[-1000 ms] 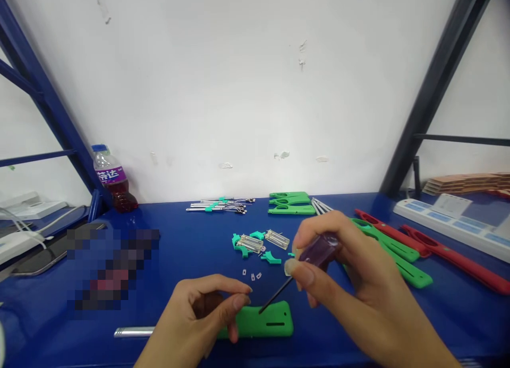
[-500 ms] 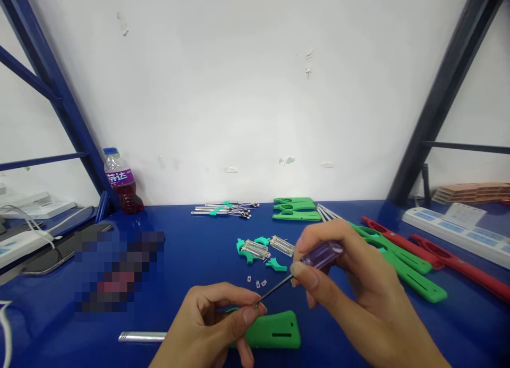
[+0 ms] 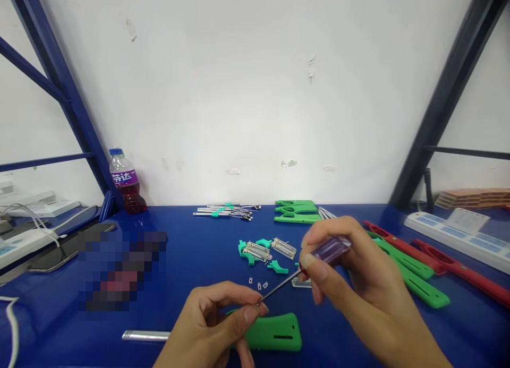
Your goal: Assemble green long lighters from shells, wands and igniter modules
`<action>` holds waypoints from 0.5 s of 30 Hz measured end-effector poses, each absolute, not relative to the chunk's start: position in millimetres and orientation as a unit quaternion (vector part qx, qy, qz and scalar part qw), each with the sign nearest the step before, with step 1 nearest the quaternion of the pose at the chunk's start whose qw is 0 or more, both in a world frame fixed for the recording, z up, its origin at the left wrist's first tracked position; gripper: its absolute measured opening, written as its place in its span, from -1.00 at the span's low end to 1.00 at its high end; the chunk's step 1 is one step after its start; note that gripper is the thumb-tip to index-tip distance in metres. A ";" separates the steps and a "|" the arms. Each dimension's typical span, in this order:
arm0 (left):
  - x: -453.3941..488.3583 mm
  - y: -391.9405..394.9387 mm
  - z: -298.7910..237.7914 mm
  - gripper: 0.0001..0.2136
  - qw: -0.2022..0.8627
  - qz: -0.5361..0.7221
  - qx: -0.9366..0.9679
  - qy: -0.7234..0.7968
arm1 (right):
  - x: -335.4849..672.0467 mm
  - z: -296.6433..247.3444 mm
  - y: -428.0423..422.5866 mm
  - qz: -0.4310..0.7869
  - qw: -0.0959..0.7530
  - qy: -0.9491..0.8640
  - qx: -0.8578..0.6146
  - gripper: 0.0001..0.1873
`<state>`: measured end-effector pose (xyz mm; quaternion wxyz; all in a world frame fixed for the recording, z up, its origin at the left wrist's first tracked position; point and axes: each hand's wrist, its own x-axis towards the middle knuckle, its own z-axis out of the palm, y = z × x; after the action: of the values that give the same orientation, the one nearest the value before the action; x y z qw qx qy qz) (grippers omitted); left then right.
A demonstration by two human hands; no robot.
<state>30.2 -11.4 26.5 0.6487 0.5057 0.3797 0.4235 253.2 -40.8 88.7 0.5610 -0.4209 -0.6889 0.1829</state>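
Note:
My right hand (image 3: 350, 277) holds a screwdriver (image 3: 329, 251) with a clear purple handle, its thin shaft slanting down to the left. The fingertips of my left hand (image 3: 223, 320) are pinched together right at the screwdriver's tip; whatever lies between them is too small and hidden to make out. Beneath and behind that hand is a green plastic handle piece (image 3: 279, 332) with a slot and a small hole. A silver metal rod (image 3: 145, 336) sticks out to the left, its other end hidden by the left hand.
Clear plastic parts (image 3: 283, 248), teal clips (image 3: 278, 267) and tiny pale pieces (image 3: 258, 286) lie ahead. Farther back are silver rods with wires (image 3: 223, 212) and green handle pieces (image 3: 295, 217). Red handle pieces (image 3: 458, 262) are right; a drink bottle (image 3: 127, 182) stands left.
My right hand has shifted slightly right and the screwdriver handle has tilted a little, uncovering a clear part behind it. The left hand keeps its pinch. The whole view has shifted slightly.

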 end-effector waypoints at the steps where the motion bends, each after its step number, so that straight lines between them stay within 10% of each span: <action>1: 30.6 -11.8 26.9 -0.53 0.648 0.422 0.504 0.384 | 253.0 88.6 -41.3 0.185 0.562 -0.687 -0.422 -0.87; 15: 37.1 -16.0 32.7 -0.53 0.644 0.447 0.482 0.392 | 255.5 86.2 -43.2 0.193 0.541 -0.699 -0.427 -0.89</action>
<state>37.1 -16.0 32.7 0.6436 0.4824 0.3915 0.4470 255.5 -43.2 86.2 0.5409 -0.4270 -0.6985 0.1928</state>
